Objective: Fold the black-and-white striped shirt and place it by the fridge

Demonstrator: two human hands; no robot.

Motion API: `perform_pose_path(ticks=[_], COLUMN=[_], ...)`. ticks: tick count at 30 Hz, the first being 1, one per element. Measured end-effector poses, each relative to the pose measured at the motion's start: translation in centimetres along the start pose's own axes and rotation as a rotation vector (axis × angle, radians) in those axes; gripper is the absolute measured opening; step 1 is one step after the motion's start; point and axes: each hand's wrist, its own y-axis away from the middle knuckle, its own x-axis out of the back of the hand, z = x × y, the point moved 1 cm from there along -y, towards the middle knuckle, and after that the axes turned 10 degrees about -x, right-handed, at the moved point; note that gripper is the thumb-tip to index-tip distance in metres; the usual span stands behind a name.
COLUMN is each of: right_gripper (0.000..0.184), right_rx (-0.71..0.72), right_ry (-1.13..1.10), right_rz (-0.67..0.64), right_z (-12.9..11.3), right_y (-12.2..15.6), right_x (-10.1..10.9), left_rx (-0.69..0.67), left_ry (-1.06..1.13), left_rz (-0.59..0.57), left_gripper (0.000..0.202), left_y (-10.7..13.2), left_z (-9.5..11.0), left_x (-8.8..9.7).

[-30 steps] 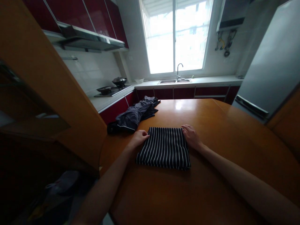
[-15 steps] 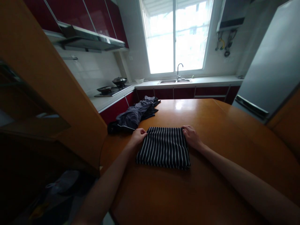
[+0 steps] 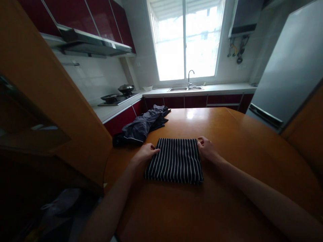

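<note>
A folded black cloth with white stripes [image 3: 175, 160] lies flat on the wooden table, in a neat, nearly square stack. My left hand [image 3: 146, 153] is at its left edge near the far corner, thumb over the edge and the other fingers curled against the side. At the far right corner, my right hand [image 3: 207, 148] has its fingers bent round the cloth's edge, with the fingertips partly hidden. Beyond my left hand sits a crumpled heap of dark grey and black clothing [image 3: 143, 124].
The round wooden table [image 3: 227, 141] stretches away to the right. Behind it are a counter with a sink [image 3: 185, 89], and a stove with pans [image 3: 126, 89] at the left. A refrigerator [image 3: 285, 70] stands at the right, a wooden cabinet [image 3: 83, 148] close on my left.
My left hand has slid a little toward me along the cloth's left edge, its thumb now on top. My right hand has shifted slightly at the far right corner. The view has moved slightly.
</note>
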Motion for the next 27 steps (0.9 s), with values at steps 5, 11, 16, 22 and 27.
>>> perform_pose_path(ticks=[5,11,16,22,27], right_gripper=[0.046,0.059,0.057,0.053,0.048], right_rx=[-0.006,0.027,-0.057,-0.126,-0.220], right_ry=[0.160,0.042,-0.078,-0.094,-0.049], right_rz=[-0.070,-0.081,-0.151,-0.110,-0.068], right_z=[-0.2,0.2,0.9,4.9,9.4], right_y=[1.4,1.2,-0.2,-2.7,-5.5], right_x=[-0.4,-1.4,-0.1,4.3,9.3], left_rx=[0.031,0.046,0.022,-0.010,-0.045], left_ry=[0.176,0.234,0.249,0.323,0.354], left_rz=[-0.051,-0.050,-0.070,-0.181,-0.252], left_gripper=[0.042,0.032,0.032,0.032,0.032], left_y=[0.3,0.2,-0.1,-1.9,-5.7], left_z=[-0.4,0.0,1.0,4.1,8.8], left_x=[0.1,0.1,-1.0,-4.9,-10.0])
